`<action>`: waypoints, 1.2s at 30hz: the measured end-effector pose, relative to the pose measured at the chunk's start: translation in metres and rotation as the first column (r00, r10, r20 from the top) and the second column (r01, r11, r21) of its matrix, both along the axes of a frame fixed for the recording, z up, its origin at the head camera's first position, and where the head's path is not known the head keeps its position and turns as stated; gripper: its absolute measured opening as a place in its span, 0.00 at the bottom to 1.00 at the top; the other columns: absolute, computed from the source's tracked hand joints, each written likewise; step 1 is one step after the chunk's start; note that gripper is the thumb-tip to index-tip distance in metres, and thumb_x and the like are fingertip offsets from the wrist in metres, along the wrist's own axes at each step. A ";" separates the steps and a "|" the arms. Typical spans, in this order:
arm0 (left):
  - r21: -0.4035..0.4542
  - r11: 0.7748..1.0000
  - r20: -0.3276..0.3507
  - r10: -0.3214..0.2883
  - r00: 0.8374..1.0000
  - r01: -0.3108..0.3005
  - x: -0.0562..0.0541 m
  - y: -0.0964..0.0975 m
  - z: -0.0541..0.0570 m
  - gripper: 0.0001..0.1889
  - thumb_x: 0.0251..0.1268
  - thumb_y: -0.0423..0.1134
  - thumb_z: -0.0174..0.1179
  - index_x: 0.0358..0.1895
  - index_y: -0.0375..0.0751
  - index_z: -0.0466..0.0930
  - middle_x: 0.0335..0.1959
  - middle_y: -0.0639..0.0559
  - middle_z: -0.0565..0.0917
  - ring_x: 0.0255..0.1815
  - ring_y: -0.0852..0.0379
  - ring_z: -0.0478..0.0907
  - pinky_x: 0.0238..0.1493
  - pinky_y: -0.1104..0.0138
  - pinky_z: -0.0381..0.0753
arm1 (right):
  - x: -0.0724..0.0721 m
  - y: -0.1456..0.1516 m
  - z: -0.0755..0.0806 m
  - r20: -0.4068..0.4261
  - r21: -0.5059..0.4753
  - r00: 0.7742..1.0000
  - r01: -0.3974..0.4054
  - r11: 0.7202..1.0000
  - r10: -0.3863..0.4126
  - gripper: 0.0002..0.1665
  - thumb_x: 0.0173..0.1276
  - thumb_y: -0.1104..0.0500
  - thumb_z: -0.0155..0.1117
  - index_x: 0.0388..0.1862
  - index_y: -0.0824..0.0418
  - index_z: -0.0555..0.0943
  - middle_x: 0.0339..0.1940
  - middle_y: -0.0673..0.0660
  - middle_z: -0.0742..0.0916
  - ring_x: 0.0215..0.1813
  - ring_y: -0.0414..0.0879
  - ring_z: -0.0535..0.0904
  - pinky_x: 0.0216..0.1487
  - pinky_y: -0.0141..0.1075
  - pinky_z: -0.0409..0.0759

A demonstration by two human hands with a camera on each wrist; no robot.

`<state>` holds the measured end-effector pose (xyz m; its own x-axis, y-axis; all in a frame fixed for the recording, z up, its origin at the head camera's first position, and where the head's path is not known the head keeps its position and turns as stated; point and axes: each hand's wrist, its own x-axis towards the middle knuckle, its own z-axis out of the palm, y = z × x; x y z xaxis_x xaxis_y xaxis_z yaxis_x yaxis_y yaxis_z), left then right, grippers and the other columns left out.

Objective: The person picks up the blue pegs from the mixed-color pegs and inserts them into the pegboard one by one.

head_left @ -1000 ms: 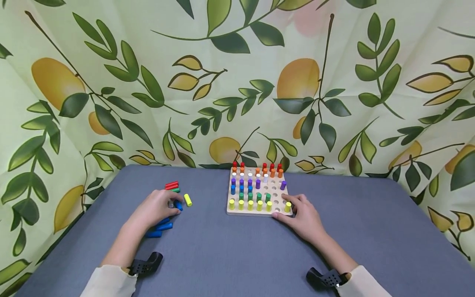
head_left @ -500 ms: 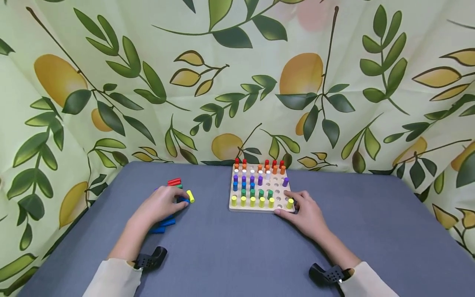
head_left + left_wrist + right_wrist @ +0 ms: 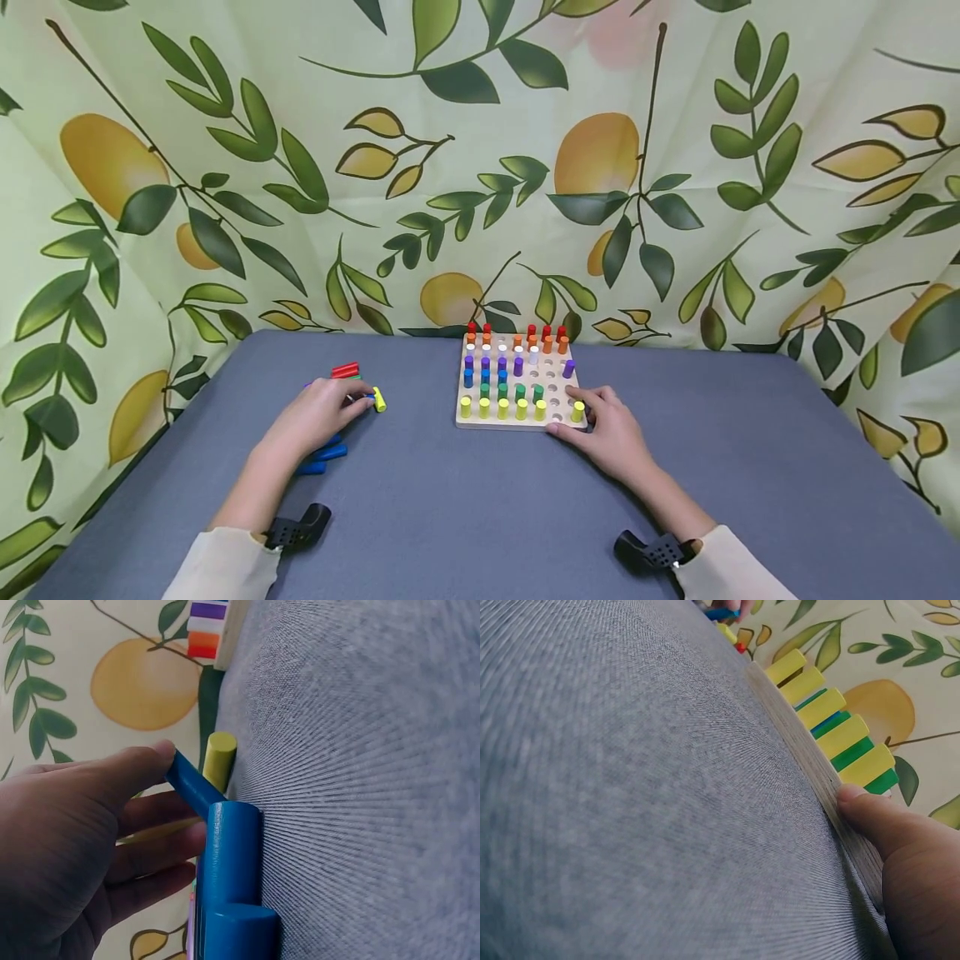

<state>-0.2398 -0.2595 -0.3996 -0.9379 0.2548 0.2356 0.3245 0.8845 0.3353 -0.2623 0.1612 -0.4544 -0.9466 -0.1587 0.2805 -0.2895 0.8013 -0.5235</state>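
My left hand (image 3: 315,414) is over the loose pegs at the left. Between its thumb and a finger it pinches a blue peg (image 3: 193,782), which tilts in the left wrist view; the head view mostly hides this peg. A yellow peg (image 3: 379,400) lies just beyond the fingertips. My right hand (image 3: 611,433) grips the near right corner of a wooden pegboard (image 3: 495,426), its thumb against the front edge (image 3: 810,761). Rows of red, orange, white, purple, blue, green and yellow pegs stand in the board, with several bare holes toward its right side.
More blue pegs (image 3: 328,452) lie beside the left hand, nearer the person. Red pegs (image 3: 346,370) lie beyond it, with a green one partly covered. The grey tabletop (image 3: 450,517) runs back to a leaf-and-fruit patterned cloth (image 3: 480,167).
My left hand has shifted slightly toward the yellow peg, and its thumb has come nearer the fingers, covering most of the blue peg. The right hand keeps its hold on the pegboard.
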 end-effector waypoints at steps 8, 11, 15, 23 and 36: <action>0.021 1.000 0.022 0.017 1.000 -0.018 -0.002 -0.003 0.003 0.08 0.66 0.37 0.66 0.44 0.40 0.89 0.36 0.49 0.91 0.39 0.53 0.87 0.43 0.54 0.86 | -0.001 -0.001 0.001 -0.006 0.001 1.000 -0.001 1.000 0.001 0.43 0.56 0.36 0.77 0.66 0.56 0.80 0.44 0.57 0.80 0.36 0.43 0.69 0.33 0.33 0.64; 0.012 1.000 0.025 0.023 0.999 -0.024 -0.002 -0.002 0.004 0.08 0.66 0.37 0.66 0.44 0.39 0.89 0.35 0.48 0.91 0.39 0.52 0.87 0.43 0.53 0.86 | -0.001 -0.001 0.002 -0.006 -0.004 1.000 -0.001 1.000 0.001 0.42 0.56 0.37 0.77 0.65 0.56 0.80 0.44 0.57 0.80 0.36 0.43 0.70 0.34 0.33 0.64; 0.028 0.999 0.001 0.018 1.000 -0.018 -0.002 0.001 0.005 0.07 0.65 0.36 0.66 0.42 0.39 0.89 0.33 0.49 0.90 0.37 0.53 0.87 0.40 0.56 0.85 | -0.001 -0.001 0.002 0.006 -0.003 1.000 0.001 1.000 -0.001 0.42 0.56 0.36 0.76 0.66 0.56 0.80 0.45 0.57 0.80 0.36 0.44 0.70 0.34 0.34 0.64; 0.125 0.992 -0.004 -0.003 1.000 0.004 0.000 0.022 0.026 0.07 0.68 0.38 0.64 0.42 0.40 0.88 0.35 0.51 0.90 0.37 0.56 0.88 0.40 0.59 0.86 | 0.001 -0.003 -0.001 0.012 -0.007 1.000 0.008 1.000 -0.008 0.43 0.57 0.36 0.76 0.67 0.55 0.80 0.45 0.57 0.80 0.36 0.44 0.70 0.34 0.33 0.64; 0.213 0.972 -0.028 -0.098 0.995 0.102 -0.019 0.110 0.076 0.10 0.69 0.40 0.64 0.47 0.40 0.88 0.38 0.51 0.91 0.40 0.57 0.88 0.46 0.60 0.87 | 0.000 -0.002 0.002 0.026 -0.013 1.000 0.008 1.000 -0.008 0.43 0.56 0.36 0.76 0.66 0.55 0.80 0.46 0.58 0.80 0.37 0.44 0.71 0.35 0.34 0.65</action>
<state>-0.2588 -0.1490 -0.3235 -0.9054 0.2890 0.3109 0.4152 0.7556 0.5067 -0.2626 0.1592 -0.4522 -0.9548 -0.1476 0.2580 -0.2693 0.7968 -0.5410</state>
